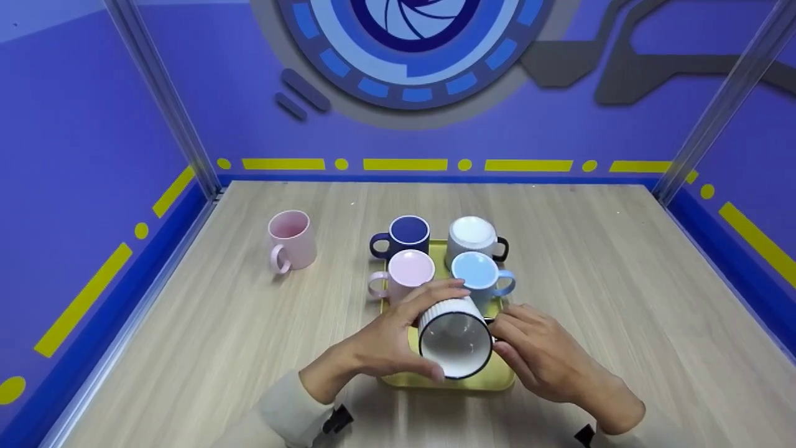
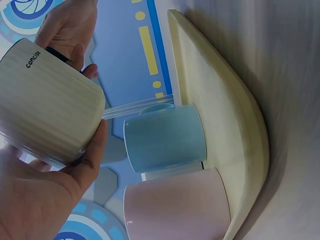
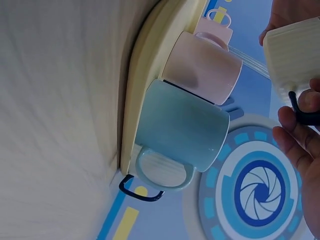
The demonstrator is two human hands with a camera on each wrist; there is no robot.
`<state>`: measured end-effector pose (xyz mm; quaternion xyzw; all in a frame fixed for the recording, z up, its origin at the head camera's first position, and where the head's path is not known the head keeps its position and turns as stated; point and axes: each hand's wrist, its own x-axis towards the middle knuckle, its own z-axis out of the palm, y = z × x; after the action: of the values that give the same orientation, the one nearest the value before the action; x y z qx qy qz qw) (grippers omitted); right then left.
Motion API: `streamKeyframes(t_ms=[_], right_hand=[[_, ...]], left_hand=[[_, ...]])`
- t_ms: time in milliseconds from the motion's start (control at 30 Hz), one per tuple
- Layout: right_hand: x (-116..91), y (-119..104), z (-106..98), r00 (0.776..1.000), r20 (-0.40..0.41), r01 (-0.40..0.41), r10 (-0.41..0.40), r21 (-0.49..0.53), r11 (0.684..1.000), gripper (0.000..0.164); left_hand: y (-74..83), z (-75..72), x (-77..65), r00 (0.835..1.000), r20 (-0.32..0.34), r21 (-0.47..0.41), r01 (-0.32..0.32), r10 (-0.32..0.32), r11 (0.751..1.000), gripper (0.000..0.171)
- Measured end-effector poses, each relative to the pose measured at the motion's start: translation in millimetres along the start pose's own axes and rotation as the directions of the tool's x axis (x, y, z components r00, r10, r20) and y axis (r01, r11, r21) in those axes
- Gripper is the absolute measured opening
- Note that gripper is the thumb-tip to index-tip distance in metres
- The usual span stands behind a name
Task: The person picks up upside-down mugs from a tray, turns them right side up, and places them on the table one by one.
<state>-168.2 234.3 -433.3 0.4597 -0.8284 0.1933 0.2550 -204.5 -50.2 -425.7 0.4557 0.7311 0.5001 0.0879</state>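
A white ribbed mug [image 1: 457, 345] with a black rim is tilted over the front of the yellow tray [image 1: 448, 381], its mouth facing the head camera. My left hand [image 1: 392, 339] grips its body, fingers over the top and thumb beneath. At the black handle [image 3: 306, 118], the fingers of my right hand [image 1: 547, 358] pinch and hold on. The word "concise" shows on the mug's side in the left wrist view. Just behind it on the tray stand a light pink mug [image 1: 410, 269] and a light blue mug [image 1: 476, 272], both upright.
Farther back on the tray are a navy mug [image 1: 409, 231] and a white mug [image 1: 471, 232] with a black handle. Another pink mug [image 1: 301, 247] stands alone on the wooden table [image 1: 249, 348] to the left. Blue panels [image 1: 398, 140] enclose the back and sides.
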Motion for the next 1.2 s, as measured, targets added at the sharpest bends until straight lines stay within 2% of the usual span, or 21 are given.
streamKeyframes(t_ms=[100,200,433,533,700,867,1033,1200], right_hand=[[0.8,0.2,-0.6,1.000,-0.008,-0.015,0.015,0.042,0.999,0.013],[1.3,-0.4,-0.9,0.999,-0.010,-0.036,0.037,0.075,0.997,0.018],[3.0,-3.1,0.4,0.995,-0.018,-0.094,0.097,0.130,0.987,0.021],[3.0,-6.0,0.4,0.989,0.003,-0.148,0.150,0.180,0.972,0.023],[1.9,-10.1,-0.6,0.969,0.052,-0.246,0.241,0.275,0.930,0.026],[2.8,-11.4,-2.0,0.946,0.094,-0.321,0.309,0.378,0.868,0.026],[4.0,-11.5,-3.0,0.929,0.135,-0.365,0.344,0.477,0.799,0.026],[5.0,-10.8,-2.0,0.922,0.153,-0.381,0.356,0.526,0.760,0.026]], left_hand=[[1.0,0.3,-0.5,1.000,0.015,0.049,-0.011,0.011,0.999,0.117],[1.7,1.8,-0.5,1.000,0.011,0.092,-0.016,0.015,0.996,0.126],[0.6,5.9,0.6,0.999,-0.045,0.109,-0.013,0.018,0.994,0.111],[0.7,8.0,0.5,0.998,-0.068,0.105,0.006,0.001,0.994,0.107],[2.3,10.2,0.6,0.994,-0.089,0.060,0.069,-0.063,0.996,0.106],[3.3,11.4,0.8,0.988,-0.098,0.010,0.116,-0.115,0.993,0.105],[3.6,13.3,0.5,0.982,-0.091,-0.052,0.163,-0.167,0.985,0.105],[3.2,16.0,0.1,0.972,-0.080,-0.109,0.210,-0.220,0.972,0.105]])
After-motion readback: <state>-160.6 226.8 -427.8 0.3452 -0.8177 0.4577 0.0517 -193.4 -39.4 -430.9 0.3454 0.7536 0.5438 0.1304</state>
